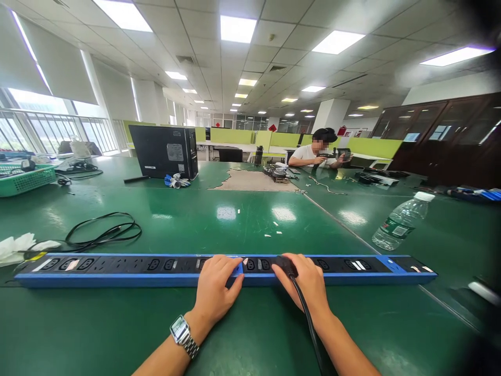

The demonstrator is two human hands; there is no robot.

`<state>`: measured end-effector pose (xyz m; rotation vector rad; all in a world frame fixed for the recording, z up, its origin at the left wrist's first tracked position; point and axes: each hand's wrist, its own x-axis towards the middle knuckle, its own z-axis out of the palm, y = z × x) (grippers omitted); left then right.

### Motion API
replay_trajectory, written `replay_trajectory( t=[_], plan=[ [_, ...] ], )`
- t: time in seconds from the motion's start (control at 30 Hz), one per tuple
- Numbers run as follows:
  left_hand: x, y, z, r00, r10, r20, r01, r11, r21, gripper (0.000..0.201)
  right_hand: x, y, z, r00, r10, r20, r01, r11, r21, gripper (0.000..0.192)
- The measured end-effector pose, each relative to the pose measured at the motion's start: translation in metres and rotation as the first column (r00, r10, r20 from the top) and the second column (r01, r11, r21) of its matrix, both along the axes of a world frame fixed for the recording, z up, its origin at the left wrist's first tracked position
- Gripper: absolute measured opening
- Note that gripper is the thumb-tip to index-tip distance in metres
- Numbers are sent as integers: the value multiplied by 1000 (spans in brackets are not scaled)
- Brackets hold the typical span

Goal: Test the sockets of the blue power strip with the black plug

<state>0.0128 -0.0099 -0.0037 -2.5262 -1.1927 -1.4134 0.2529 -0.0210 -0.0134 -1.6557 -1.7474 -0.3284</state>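
A long blue and black power strip lies across the green table in front of me, its row of sockets facing up. My left hand is wrapped over the strip near its middle, thumb on the near edge and fingers across the top. Between the fingers of my right hand is a black power plug, held at the strip just right of its middle. From the plug a black cable runs down toward me. Whether the plug's pins are in a socket is hidden.
A coiled black cord lies at the left behind the strip, beside white tissue. A plastic water bottle is on the right. Farther back are a black computer case, a green basket and a seated person.
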Motion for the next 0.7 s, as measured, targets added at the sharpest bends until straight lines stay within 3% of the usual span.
replay_trajectory(
  t=[0.43, 0.6, 0.7],
  plan=[
    [1, 0, 0, 999, 14, -31, -15, 1000, -13, 23, -4, 2, 4, 972, 69, -224, -65, 998, 25, 41],
    [1, 1, -1, 999, 16, -35, -16, 1000, -14, 25, -6, -1, 14, 867, 62, -494, -2, 993, 120, 37],
    [2, 0, 1, 999, -4, -53, 3, 1000, -4, 34, -12, -5, 15, 862, 112, -495, -47, 989, 141, 35]
  ],
)
